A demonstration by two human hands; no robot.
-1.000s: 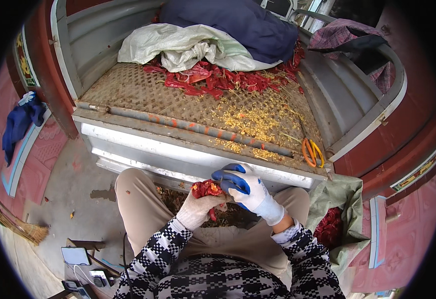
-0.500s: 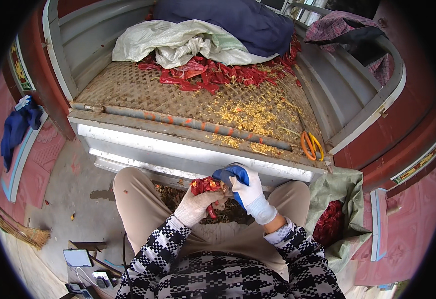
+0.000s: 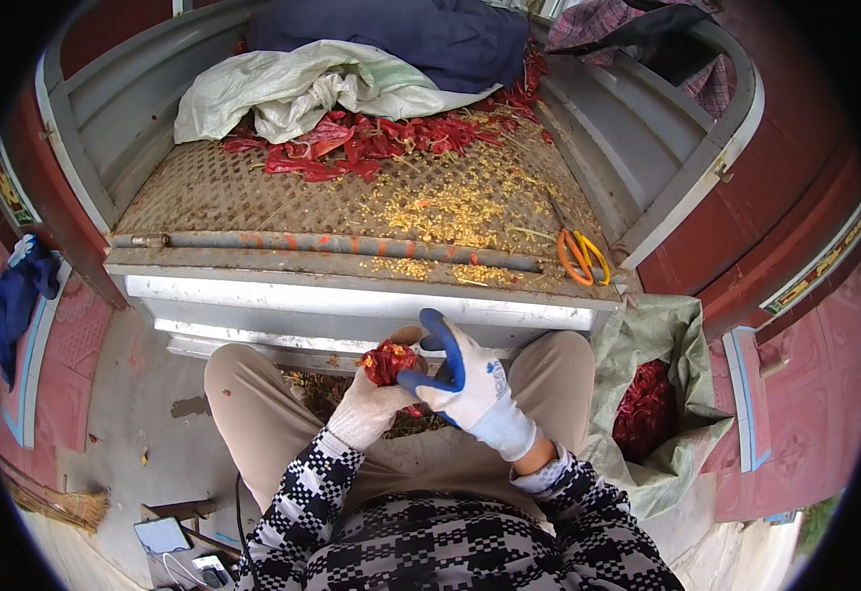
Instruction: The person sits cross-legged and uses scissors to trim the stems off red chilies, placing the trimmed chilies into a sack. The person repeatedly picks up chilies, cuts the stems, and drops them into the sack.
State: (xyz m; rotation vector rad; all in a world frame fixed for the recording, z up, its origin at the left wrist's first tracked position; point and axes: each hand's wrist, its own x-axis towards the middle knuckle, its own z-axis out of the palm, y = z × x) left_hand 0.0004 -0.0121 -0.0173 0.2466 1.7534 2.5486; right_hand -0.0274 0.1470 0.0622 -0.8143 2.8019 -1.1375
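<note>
My left hand (image 3: 364, 408), in an off-white knit glove, is closed around a crumpled red dried chili pepper (image 3: 389, 362) with yellow seeds showing at its top. Close on its right is my right hand (image 3: 472, 384), in a white glove with blue-coated fingers. Its thumb and fingers are spread in a C shape, the thumb tip by the pepper, and nothing shows between them. Both hands are above my lap, just short of the metal cargo bed's edge (image 3: 352, 298). Part of the left fingers is hidden behind the pepper.
Red peppers (image 3: 352, 143) lie on the bed under a pale woven sack (image 3: 293, 94) and dark blue cloth (image 3: 401, 39). Yellow seeds (image 3: 440, 212) are scattered there, near scissors with orange-yellow handles (image 3: 576, 258). An open green sack (image 3: 687, 345) of peppers stands right; a broom (image 3: 76, 507) lies left.
My right hand has opened, its blue fingers and thumb spreading apart beside the pepper. My left hand still holds the pepper. The whole view has shifted slightly.
</note>
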